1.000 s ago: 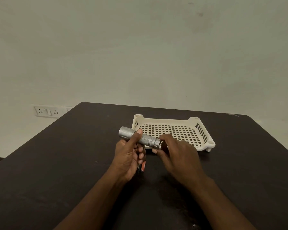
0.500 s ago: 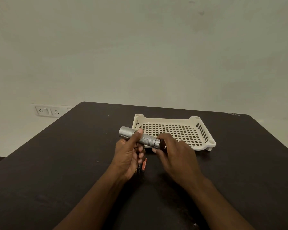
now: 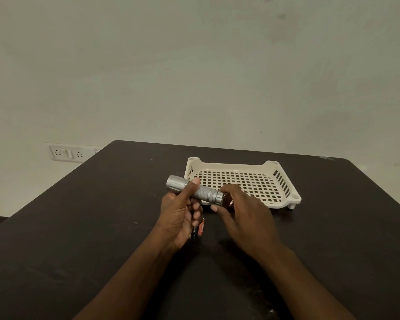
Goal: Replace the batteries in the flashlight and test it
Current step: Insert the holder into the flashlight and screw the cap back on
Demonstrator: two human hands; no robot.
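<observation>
I hold the flashlight (image 3: 195, 190) above the worktop (image 3: 79, 227) with my left hand (image 3: 179, 215) wrapped round its barrel, my right hand (image 3: 240, 211) pinching the tail cap, which I'd judge wants turning squarely, batteries (image 3: 198, 230) lying just below.

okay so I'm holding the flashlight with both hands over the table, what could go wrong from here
The flashlight is held in the air, so the part that the right hand grips at its tail end could slip and roll off across the table. The batteries lie loose under the left hand; a nudge could send them rolling.
</observation>
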